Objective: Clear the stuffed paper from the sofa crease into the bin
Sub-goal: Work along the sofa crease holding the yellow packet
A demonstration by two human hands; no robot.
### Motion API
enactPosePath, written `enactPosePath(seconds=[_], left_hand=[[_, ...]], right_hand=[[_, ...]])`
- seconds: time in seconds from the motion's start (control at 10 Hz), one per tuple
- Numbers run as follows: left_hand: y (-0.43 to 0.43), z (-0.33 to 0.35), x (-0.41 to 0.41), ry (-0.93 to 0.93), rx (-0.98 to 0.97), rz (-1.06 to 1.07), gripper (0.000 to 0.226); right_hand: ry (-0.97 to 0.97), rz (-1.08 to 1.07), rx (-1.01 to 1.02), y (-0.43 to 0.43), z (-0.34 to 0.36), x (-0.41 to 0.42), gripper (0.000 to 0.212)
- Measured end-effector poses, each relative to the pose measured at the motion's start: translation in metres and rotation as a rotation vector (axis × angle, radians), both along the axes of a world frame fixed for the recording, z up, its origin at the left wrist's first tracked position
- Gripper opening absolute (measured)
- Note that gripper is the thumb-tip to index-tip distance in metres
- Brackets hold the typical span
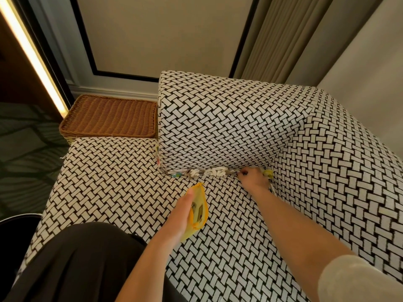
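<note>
Crumpled white and coloured paper [209,172] is wedged along the crease between the sofa's back cushion [229,127] and its seat [113,184]. My right hand [254,178] rests at the right end of that crease, fingers pinched on the paper there; a yellow-green scrap [268,172] shows just behind it. My left hand [182,211] hovers over the seat and holds a yellow zip pouch [198,209], mouth gaping, with folded paper visible inside. A dark round bin rim [15,225] shows at the lower left edge.
A brown wicker basket [109,116] stands beside the sofa at the back left. More paper scraps [157,156] stick out at the left end of the back cushion. Curtains [283,40] and a framed wall panel are behind. A dark skirt [87,264] covers the seat's near left.
</note>
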State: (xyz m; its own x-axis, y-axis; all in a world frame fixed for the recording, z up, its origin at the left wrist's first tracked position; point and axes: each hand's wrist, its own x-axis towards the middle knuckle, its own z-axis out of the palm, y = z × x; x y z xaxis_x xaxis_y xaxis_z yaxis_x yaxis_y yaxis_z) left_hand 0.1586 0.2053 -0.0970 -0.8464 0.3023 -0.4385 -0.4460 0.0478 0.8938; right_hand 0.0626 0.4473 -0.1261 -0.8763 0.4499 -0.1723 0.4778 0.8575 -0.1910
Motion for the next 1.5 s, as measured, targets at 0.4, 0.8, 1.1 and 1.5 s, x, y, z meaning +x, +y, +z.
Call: enactPosePath(seconds=[0.4, 0.8, 1.1, 1.5], left_hand=[[-0.001, 0.019, 0.006, -0.063, 0.127, -0.095, 0.079], [-0.002, 0.017, 0.005, -0.092, 0.130, -0.077, 0.073], [-0.001, 0.021, 0.006, -0.085, 0.095, -0.047, 0.054], [0.002, 0.027, 0.016, -0.074, -0.084, -0.085, 0.055]], right_hand=[[-0.020, -0.002, 0.033, -0.008, -0.001, 0.000, 0.040], [0.114, -0.026, 0.039, -0.010, -0.011, -0.002, 0.025], [0.429, -0.079, -0.250, -0.005, -0.021, 0.028, 0.012], [0.541, -0.110, -0.895, -0.066, 0.033, 0.122, 0.021]])
